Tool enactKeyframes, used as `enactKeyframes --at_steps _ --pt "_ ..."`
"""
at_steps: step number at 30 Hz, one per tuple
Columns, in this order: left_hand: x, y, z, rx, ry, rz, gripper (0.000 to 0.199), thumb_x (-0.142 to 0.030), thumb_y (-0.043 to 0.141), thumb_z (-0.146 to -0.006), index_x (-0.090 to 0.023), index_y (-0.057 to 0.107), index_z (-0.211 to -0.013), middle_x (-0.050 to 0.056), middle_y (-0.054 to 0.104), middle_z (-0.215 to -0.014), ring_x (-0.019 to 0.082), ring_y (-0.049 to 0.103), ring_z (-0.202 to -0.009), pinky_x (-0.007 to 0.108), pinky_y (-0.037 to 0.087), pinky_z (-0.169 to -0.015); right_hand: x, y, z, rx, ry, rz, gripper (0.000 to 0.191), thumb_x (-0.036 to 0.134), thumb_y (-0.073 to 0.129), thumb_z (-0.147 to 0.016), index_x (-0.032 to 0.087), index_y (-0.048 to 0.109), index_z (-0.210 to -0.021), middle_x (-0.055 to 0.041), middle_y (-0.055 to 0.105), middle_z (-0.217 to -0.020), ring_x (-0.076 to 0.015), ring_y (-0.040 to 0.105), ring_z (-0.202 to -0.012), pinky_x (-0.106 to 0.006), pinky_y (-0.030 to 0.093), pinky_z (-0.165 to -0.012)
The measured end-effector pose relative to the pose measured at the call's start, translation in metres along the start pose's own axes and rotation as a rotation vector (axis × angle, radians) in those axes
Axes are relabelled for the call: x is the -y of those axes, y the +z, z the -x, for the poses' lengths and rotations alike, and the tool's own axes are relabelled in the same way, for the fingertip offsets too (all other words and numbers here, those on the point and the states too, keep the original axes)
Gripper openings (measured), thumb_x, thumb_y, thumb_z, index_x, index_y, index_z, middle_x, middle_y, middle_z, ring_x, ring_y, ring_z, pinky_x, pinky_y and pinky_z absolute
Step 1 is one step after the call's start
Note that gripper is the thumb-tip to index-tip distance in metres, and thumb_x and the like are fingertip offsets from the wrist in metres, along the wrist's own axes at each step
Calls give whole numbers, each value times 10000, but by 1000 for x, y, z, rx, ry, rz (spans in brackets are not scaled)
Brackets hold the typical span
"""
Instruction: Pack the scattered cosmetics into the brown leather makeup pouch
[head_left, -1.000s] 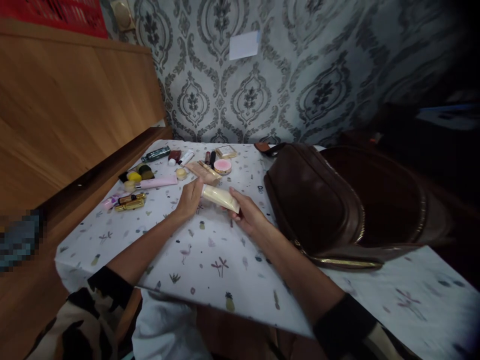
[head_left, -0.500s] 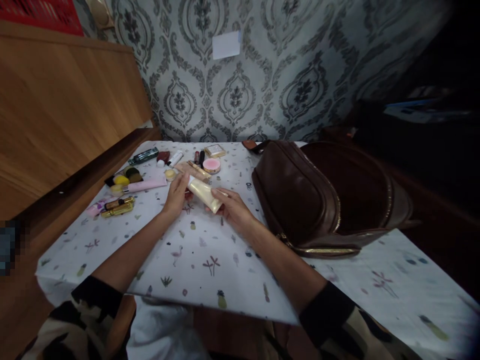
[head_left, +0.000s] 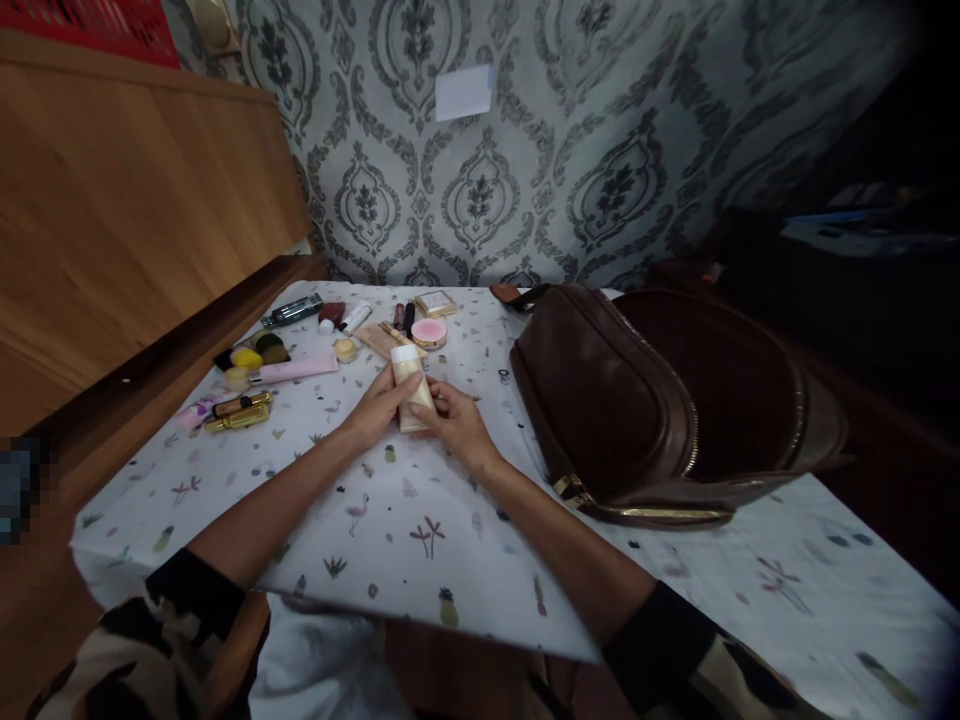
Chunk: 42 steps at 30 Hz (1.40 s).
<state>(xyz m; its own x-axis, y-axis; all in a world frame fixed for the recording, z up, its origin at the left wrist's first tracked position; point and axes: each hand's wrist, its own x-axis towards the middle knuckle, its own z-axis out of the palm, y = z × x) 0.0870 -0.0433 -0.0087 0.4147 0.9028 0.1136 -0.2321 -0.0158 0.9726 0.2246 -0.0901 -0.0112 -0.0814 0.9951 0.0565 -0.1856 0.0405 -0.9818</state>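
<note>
Between my two hands is a cream-coloured squeeze tube [head_left: 407,372] with a white cap, held nearly upright with the cap pointing away from me. My left hand [head_left: 377,408] grips its left side, thumb across the front. Around the lower right end close the fingers of my right hand [head_left: 460,425]. Just beyond the tube lie a beige flat packet [head_left: 373,340] with slim sticks on it and a round pink compact [head_left: 429,333]. A small yellow pot [head_left: 345,350] sits to the left of them.
A large brown leather bag [head_left: 592,390] stands unzipped on the right. At left lie a pink tube [head_left: 300,367], makeup brushes [head_left: 270,348] and gold tubes [head_left: 238,416]. A square gold-edged case [head_left: 435,303] is at the back. A patterned cloth [head_left: 405,560] covers the table.
The tube has turned from slanting sideways to nearly upright, and my left hand has shifted from its cap end down onto its body. The view has shifted slightly.
</note>
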Motion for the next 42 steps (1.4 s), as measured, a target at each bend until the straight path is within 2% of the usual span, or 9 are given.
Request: enactKeyframes --at_steps 6,12,16,20,25,28,31,36,42 --pt "-12 -2 4 7 179 -218 537 -469 712 -854 -221 518 -1289 40 665 -1115 201 638 -1014 296 513 -876 19 -14 4 -248 -237 515 474 593 533 -876 185 601 -642 -22 602 -653 -162 550 -683 -287 445 -655" --pt "-36 5 21 69 279 -1017 494 -429 623 -910 -232 557 -1358 58 702 -1191 263 672 -1052 326 494 -889 20 -12 3 -211 -403 360 441 572 631 -832 188 639 -1047 12 602 -767 -147 540 -687 -269 437 -647" --pt "-40 5 23 43 211 -1262 531 -405 667 -868 -267 563 -1370 56 717 -1195 298 677 -1082 358 502 -889 14 -14 -4 -230 -353 295 405 569 661 -803 199 654 -969 31 557 -704 -124 481 -608 -256 404 -579" --pt "-36 -8 13 11 226 -951 405 -377 723 -808 -218 659 -1176 45 727 -1112 250 672 -1010 330 498 -876 12 -19 -7 -306 -175 100 442 623 659 -773 207 607 -911 67 467 -573 -104 419 -482 -240 328 -466" --pt "-25 -14 3 -98 137 -459 483 -490 837 -664 -163 662 -975 6 669 -801 127 588 -605 213 444 -513 14 -19 -5 -311 11 -63 486 669 687 -740 217 507 -745 68 444 -517 -72 359 -436 -209 262 -420" --pt "-21 -9 3 -140 56 -288 562 -571 838 -642 -147 644 -956 -17 620 -671 99 526 -471 200 399 -405 14 -17 -5 -301 35 -111 514 677 706 -732 227 459 -710 79 396 -499 -65 306 -424 -202 182 -396" --pt "-21 -7 3 -166 46 -198 574 -593 843 -634 -133 636 -908 -6 624 -661 103 548 -469 199 416 -382 13 -16 -4 -279 13 -118 528 676 714 -729 230 432 -706 79 395 -507 -64 320 -429 -196 179 -399" --pt "-23 -10 1 -220 17 -151 554 -561 879 -594 -125 624 -821 -5 619 -629 92 535 -436 191 396 -342 8 -17 -5 -198 -57 -49 497 693 674 -746 230 520 -838 51 516 -595 -92 443 -503 -201 323 -459" --pt "-23 -14 -2 -275 -124 -53 543 -606 842 -614 -177 530 -730 -60 498 -445 71 423 -319 156 229 -285 6 -21 -7 -73 -373 161 396 570 666 -830 233 576 -1018 25 530 -754 -126 492 -658 -227 405 -541"
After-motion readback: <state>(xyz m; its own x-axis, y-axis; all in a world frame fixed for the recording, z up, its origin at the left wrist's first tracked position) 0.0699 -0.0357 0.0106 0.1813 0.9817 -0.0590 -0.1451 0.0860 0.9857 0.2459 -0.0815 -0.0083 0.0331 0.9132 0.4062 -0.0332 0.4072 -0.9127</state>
